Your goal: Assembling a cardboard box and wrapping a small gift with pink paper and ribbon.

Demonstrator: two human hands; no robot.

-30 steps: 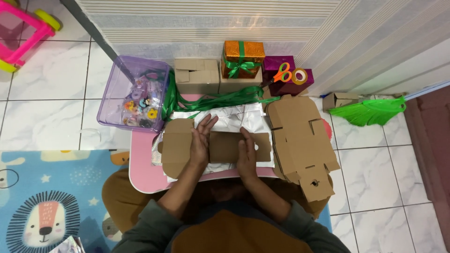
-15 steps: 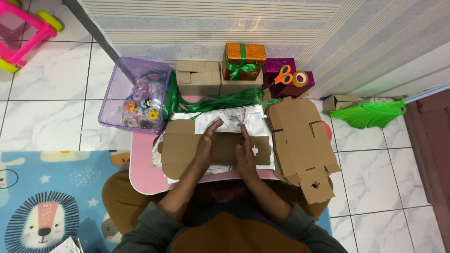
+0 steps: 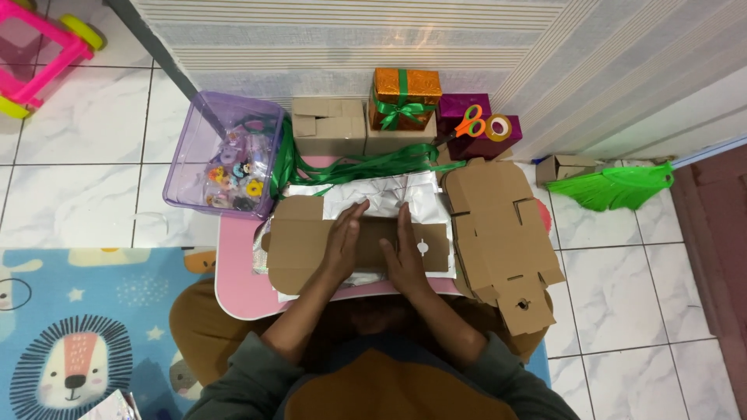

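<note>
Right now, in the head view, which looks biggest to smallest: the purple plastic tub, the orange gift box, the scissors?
1. Purple plastic tub, clearly largest.
2. Orange gift box.
3. Scissors, smallest; they lie on a box nearer the camera, yet still look smaller.

Dark grey-green long sleeves are worn, pushed up so both forearms are bare from about the elbow. A brown, mustard-toned panel is seen across the front of the top, bordered by a darker blue-grey band at the chest. Mustard-brown trousers are visible at the knees on both sides. No rings, watch or bracelets are seen on the left hand [image 3: 343, 243] or right hand [image 3: 405, 257].
</note>
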